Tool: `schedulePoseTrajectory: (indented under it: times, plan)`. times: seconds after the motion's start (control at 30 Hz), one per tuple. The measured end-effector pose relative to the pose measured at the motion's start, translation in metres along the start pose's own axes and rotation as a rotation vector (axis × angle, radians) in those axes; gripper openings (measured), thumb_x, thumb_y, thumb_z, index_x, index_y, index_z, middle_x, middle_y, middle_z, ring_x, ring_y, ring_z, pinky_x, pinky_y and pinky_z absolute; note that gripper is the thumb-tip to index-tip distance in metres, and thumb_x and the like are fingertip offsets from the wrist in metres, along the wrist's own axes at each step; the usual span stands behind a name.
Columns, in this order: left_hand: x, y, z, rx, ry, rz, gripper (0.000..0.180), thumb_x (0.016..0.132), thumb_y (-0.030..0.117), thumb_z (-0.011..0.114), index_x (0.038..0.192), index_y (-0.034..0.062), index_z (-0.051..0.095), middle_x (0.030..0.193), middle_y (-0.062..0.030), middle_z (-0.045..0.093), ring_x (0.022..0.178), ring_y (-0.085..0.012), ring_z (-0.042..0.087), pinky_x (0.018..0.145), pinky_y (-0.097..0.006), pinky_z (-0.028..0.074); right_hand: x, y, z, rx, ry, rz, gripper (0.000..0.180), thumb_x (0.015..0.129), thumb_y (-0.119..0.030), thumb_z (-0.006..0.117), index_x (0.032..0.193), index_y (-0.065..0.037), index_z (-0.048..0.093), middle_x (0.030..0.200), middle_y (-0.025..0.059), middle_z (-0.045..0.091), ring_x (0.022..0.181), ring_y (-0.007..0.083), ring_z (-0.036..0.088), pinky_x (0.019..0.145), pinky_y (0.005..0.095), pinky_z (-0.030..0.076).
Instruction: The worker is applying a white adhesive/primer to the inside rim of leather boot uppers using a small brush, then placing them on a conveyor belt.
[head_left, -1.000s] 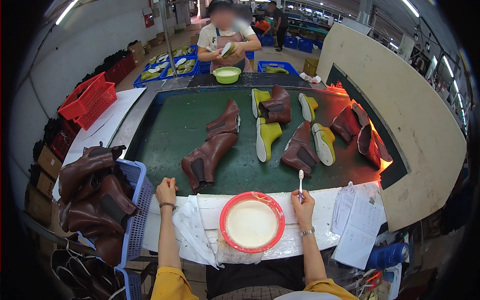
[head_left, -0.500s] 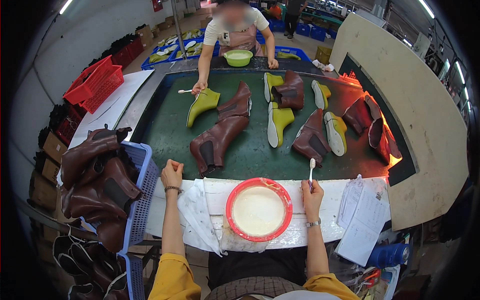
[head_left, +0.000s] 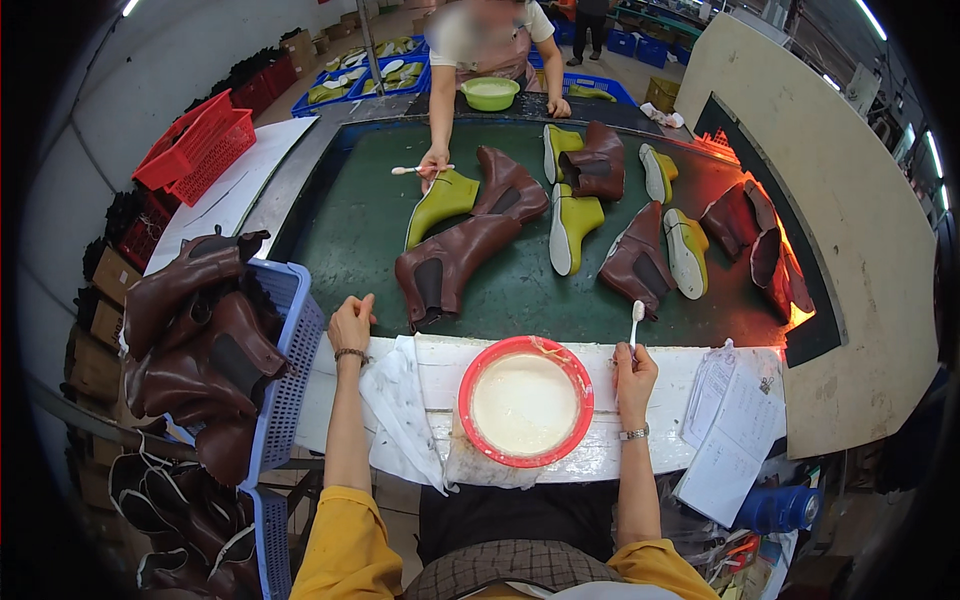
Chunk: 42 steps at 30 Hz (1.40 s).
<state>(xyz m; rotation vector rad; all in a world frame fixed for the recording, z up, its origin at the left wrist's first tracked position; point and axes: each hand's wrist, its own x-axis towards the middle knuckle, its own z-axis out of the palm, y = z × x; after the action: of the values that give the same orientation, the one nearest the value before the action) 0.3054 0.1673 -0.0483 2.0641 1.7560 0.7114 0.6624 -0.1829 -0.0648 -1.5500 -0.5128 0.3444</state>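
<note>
Cloth (head_left: 405,410) (smudged) between left hand (head_left: 351,324) and red bowl (head_left: 520,461), blue basket (head_left: 290,370).

At upper left of the frame, stacked red baskets (head_left: 215,160) on a white board (head_left: 205,222). Along the left edge, brown cardboard boxes (head_left: 113,276). Across the right side, a large beige panel (head_left: 820,230). At lower right, papers (head_left: 735,455), with a blue bottle (head_left: 785,508) just below. Near upper right, blue crates (head_left: 622,43) and a lit ceiling tube (head_left: 868,20).

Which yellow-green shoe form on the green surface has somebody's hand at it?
The leftmost form: the co-worker's hand is at its top. The other four forms lie farther right, with no hand at them.
</note>
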Motion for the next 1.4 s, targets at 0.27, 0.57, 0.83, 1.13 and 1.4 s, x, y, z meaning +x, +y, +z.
schedulePoseTrajectory:
  times: [0.27,0.57,0.83,1.13,1.4]
  plan:
    - [0.024,0.017,0.061,-0.453,-0.296,0.059,0.086,0.082,0.047,0.082,0.146,0.0000,0.049,0.105,-0.0165,0.076,0.091,-0.0218,0.073,0.080,-0.034,0.058,0.001,0.000,0.004,0.015,-0.006,-0.021,0.022,0.100,-0.020,0.068,0.087,-0.004,0.066,0.066,-0.0075,0.053,0.051,-0.0003,0.039,0.044,0.0200,0.026]
    - [-0.011,0.057,0.062,-0.583,-0.420,-0.140,0.083,0.073,0.010,0.081,0.146,0.0013,0.044,0.088,-0.0140,0.074,0.053,-0.0180,0.066,0.054,-0.034,0.057,0.001,-0.001,0.012,0.036,-0.034,-0.020,0.026,0.102,-0.022,0.066,0.081,-0.007,0.061,0.063,-0.0060,0.053,0.048,0.0005,0.040,0.042,0.0201,0.028]
    - [-0.068,0.055,-0.073,-0.592,-0.139,0.174,0.039,0.085,0.021,0.075,0.121,0.0058,0.071,0.098,-0.0146,0.076,0.083,-0.0227,0.073,0.074,-0.036,0.058,-0.002,-0.012,0.004,-0.005,0.013,-0.055,0.029,0.102,-0.025,0.066,0.080,-0.008,0.063,0.061,-0.0079,0.049,0.051,0.0001,0.036,0.045,0.0200,0.026]
    - [-0.178,0.014,-0.007,0.050,-0.013,0.489,0.064,0.092,0.026,0.070,0.143,-0.0038,0.048,0.154,-0.0288,0.041,0.141,-0.0459,0.038,0.117,-0.050,0.031,-0.001,-0.005,0.009,-0.053,-0.032,-0.094,0.028,0.102,-0.025,0.066,0.082,-0.005,0.064,0.063,-0.0095,0.046,0.055,0.0003,0.034,0.047,0.0209,0.025]
    - [-0.181,0.073,-0.035,-0.125,0.006,0.571,0.047,0.091,0.006,0.065,0.136,-0.0043,0.057,0.140,-0.0293,0.053,0.133,-0.0428,0.049,0.111,-0.047,0.040,0.002,0.002,0.000,-0.021,0.023,-0.057,0.030,0.101,-0.026,0.067,0.081,-0.004,0.066,0.062,-0.0079,0.049,0.055,0.0005,0.037,0.048,0.0217,0.026]
